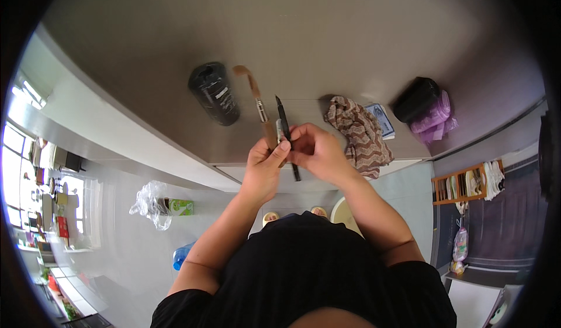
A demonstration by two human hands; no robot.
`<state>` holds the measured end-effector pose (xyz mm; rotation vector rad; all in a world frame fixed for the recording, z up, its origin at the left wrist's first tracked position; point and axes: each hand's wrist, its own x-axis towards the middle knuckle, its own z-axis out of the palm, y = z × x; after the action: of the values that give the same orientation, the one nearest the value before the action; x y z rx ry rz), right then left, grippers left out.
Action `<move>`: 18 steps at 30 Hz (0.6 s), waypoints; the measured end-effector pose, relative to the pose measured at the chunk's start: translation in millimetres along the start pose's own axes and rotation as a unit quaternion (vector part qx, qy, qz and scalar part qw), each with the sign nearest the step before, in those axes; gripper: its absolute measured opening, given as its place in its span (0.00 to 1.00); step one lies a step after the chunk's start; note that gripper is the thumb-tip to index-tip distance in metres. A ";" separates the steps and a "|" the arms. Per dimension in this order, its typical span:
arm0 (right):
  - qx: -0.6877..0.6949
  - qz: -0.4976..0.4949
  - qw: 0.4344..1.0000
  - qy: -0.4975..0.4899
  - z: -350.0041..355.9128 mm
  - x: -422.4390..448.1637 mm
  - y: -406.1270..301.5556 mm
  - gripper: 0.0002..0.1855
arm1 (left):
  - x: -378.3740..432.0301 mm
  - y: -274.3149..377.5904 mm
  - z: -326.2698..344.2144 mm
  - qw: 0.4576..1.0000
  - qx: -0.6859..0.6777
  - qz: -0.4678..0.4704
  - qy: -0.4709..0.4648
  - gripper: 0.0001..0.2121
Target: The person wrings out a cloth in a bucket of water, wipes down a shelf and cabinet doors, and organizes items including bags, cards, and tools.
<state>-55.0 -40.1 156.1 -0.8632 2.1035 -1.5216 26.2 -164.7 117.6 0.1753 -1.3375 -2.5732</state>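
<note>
My left hand [263, 168] is closed around a brush [263, 113] with a brown handle, a metal ferrule and brown bristles bent over at the tip. A silvery clip-like piece [279, 128] stands beside the handle in the same grip; what it belongs to is hidden. A slim black pen [284, 115] with a pointed tip slants between the two hands. The fingertips of my right hand [322, 152] pinch the pen low on its barrel, beside my left thumb. Both hands are over the front edge of a grey-brown cabinet top [280, 56].
On the cabinet top stand a black roll [214, 93], a zigzag-patterned cloth [359, 131], a blue-and-white booklet [381, 120], another black roll [416, 99] and purple plastic bags [434, 115]. Below are a pale bin [346, 216], a green box [180, 207] and a blue bottle [182, 255].
</note>
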 end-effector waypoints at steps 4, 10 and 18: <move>0.016 -0.063 0.998 0.021 -2.6 -18.4 0.0 0.14 | -5.1 6.9 14.1 0.999 0.013 0.019 0.022 0.07; -0.478 -0.171 0.799 0.322 -70.0 -19.3 22.6 0.15 | -12.3 10.5 11.0 0.997 0.058 0.044 0.029 0.06; -0.323 -0.234 0.865 0.303 -53.1 -0.5 20.5 0.13 | -39.2 23.0 -13.1 0.978 0.188 0.080 0.048 0.04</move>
<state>-93.6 1.7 154.0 -1.3316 3.1579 -1.4257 70.3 -177.5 128.8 0.2415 -1.7137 -2.1332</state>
